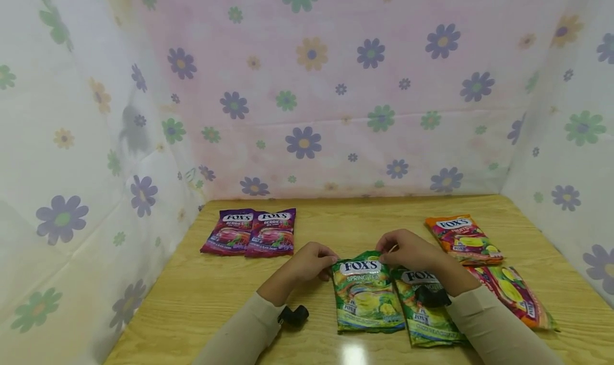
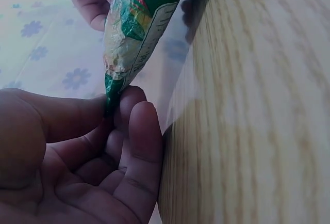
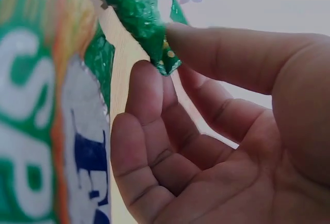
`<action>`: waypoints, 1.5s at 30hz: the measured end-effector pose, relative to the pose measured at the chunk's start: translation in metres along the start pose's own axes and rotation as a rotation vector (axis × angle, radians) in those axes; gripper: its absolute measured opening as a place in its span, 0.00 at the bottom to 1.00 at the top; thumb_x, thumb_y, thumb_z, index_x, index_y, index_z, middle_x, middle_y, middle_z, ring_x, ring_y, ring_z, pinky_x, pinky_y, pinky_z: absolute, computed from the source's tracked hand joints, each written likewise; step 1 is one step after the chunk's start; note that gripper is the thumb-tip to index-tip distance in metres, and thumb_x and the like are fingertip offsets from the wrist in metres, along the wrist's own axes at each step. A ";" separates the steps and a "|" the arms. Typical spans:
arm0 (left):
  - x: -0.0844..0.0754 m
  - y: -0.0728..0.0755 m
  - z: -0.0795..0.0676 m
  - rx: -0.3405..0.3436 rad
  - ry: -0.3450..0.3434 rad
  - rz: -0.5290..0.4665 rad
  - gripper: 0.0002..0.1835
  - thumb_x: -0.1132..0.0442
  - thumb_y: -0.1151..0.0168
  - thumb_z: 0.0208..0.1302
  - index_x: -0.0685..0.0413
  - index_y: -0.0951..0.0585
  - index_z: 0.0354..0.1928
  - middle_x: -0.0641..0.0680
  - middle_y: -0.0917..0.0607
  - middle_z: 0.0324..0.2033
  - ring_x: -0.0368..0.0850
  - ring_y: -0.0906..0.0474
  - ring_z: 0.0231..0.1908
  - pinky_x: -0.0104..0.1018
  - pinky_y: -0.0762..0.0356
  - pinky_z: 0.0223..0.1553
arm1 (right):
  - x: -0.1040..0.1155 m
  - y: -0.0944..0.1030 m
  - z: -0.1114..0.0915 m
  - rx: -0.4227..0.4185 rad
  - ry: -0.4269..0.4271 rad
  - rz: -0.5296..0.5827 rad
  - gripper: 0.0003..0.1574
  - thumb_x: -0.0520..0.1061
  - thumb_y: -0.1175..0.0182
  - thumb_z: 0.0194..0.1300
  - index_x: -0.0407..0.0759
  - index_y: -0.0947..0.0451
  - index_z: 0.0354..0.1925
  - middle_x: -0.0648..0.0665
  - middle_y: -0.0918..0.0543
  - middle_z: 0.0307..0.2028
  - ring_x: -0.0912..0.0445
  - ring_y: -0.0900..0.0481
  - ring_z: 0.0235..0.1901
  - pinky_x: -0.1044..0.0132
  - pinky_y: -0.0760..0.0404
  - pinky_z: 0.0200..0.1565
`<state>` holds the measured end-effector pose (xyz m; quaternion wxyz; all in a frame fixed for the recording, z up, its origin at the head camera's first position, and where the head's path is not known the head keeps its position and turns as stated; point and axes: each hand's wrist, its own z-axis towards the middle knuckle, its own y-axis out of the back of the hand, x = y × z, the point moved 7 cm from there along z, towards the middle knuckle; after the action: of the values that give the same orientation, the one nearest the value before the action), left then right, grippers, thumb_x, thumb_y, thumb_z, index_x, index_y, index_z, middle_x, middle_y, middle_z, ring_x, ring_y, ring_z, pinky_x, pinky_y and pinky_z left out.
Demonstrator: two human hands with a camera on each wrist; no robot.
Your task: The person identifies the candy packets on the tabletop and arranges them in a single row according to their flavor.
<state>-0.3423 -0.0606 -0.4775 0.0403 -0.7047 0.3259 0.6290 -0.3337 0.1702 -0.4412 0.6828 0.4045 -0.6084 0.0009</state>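
Both hands hold one green Fox's Spring Tea candy bag (image 1: 366,295) by its two top corners. My left hand (image 1: 309,262) pinches the left corner between thumb and forefinger, plain in the left wrist view, where the bag (image 2: 139,22) stands up from that grip. At the other corner my right hand (image 1: 411,254) pinches the green edge (image 3: 167,59) with thumb and fingertip. A second green Spring Tea bag (image 1: 429,317) lies to the right, partly under the right wrist. In the right wrist view its printed front or the held bag's front fills the left side; I cannot tell which.
Two purple Fox's Berries bags (image 1: 272,234) lie side by side at the back left, slightly overlapping. On the right are an orange Fox's Fruits bag (image 1: 464,240) and another red-orange bag (image 1: 513,295), partly behind the right forearm. Flowered cloth (image 1: 307,98) surrounds the wooden table (image 1: 192,306).
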 end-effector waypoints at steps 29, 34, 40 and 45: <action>-0.011 0.006 -0.004 0.006 -0.033 -0.170 0.19 0.50 0.38 0.76 0.57 0.17 0.56 0.55 0.11 0.44 0.46 0.12 0.38 0.44 0.11 0.42 | 0.008 0.001 0.002 -0.087 -0.042 0.193 0.09 0.41 0.47 0.81 0.34 0.30 0.49 0.39 0.21 0.31 0.45 0.16 0.36 0.52 0.12 0.44; -0.010 -0.003 -0.008 0.158 0.010 -0.133 0.17 0.55 0.27 0.66 0.57 0.14 0.51 0.57 0.08 0.40 0.48 0.11 0.37 0.45 0.11 0.40 | 0.010 0.005 0.003 -0.104 -0.028 0.192 0.08 0.40 0.47 0.81 0.34 0.30 0.49 0.39 0.20 0.32 0.45 0.16 0.36 0.50 0.12 0.46; -0.010 -0.003 -0.010 0.175 0.014 -0.151 0.14 0.61 0.26 0.65 0.58 0.12 0.49 0.58 0.08 0.40 0.50 0.09 0.39 0.44 0.10 0.41 | 0.012 0.005 0.003 -0.094 -0.040 0.245 0.11 0.41 0.47 0.81 0.33 0.30 0.52 0.39 0.21 0.33 0.45 0.17 0.36 0.49 0.11 0.46; -0.007 0.000 -0.009 0.157 0.023 -0.155 0.13 0.61 0.26 0.65 0.58 0.12 0.49 0.58 0.08 0.40 0.50 0.09 0.39 0.44 0.10 0.41 | 0.007 0.002 0.001 -0.079 -0.117 0.356 0.26 0.45 0.40 0.77 0.31 0.32 0.64 0.33 0.20 0.46 0.47 0.17 0.39 0.48 0.11 0.46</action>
<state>-0.3348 -0.0619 -0.4689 0.1405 -0.7296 0.3191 0.5883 -0.3336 0.1672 -0.4343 0.6509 0.2627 -0.7084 0.0742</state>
